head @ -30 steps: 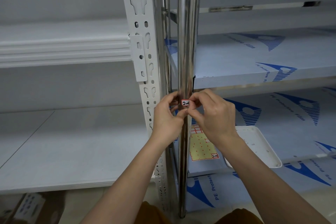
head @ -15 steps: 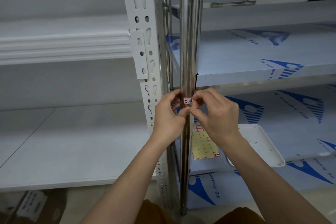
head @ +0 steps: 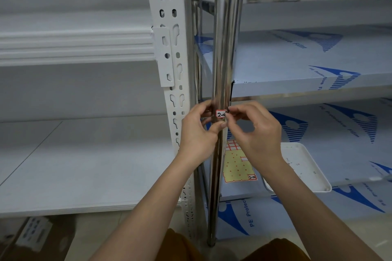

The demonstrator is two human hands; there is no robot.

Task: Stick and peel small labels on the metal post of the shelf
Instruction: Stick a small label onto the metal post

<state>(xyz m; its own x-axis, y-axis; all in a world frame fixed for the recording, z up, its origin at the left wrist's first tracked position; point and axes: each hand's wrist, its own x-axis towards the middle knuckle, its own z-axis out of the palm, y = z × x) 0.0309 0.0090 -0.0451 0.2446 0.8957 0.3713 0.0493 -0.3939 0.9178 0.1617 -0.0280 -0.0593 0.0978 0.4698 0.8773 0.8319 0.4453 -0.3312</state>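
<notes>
Label [head: 221, 114] pinched at right edge by right hand [head: 257, 133] thumb and forefinger; remaining fingers loosely curled. Post [head: 225, 53] gripped just below label by left hand [head: 196, 131], thumb pressed across front. Label lies on post front, below upper shelf edge. Whether being stuck or peeled cannot be told. Judged best: post steadied, edge worked slowly, flat, no tearing. Sheet [head: 237, 163] seen on lower shelf beside tray [head: 307, 167].
</notes>
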